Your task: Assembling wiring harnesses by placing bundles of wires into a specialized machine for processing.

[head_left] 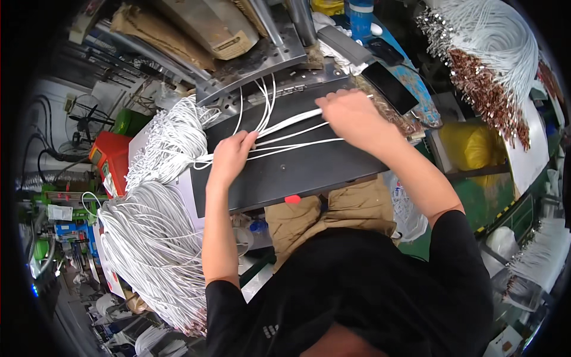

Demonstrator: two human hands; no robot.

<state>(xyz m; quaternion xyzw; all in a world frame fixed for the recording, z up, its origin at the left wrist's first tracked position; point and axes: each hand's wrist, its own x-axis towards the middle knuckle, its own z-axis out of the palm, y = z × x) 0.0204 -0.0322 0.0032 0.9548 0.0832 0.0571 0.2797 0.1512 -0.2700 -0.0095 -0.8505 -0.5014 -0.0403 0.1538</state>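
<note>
Several thin white cables (290, 122) stretch across a black work plate (297, 165) between my two hands. My left hand (231, 156) is closed around the bunch near the plate's left side. Farther right and a little higher, my right hand (352, 115) grips the same cables, its fingers curled over them. Some loose strands fan out below the bunch over the plate. Other cables rise behind my left hand toward the metal fixture (256, 74). The cable ends at my right hand are mostly hidden by its fingers.
Piles of white cable (178, 134) and grey-white cable (151, 238) lie to the left. A phone (390, 88) rests at the right beside a computer mouse (385, 51). More cables with copper-coloured ends (485, 89) hang at far right. A red machine (111, 156) stands left.
</note>
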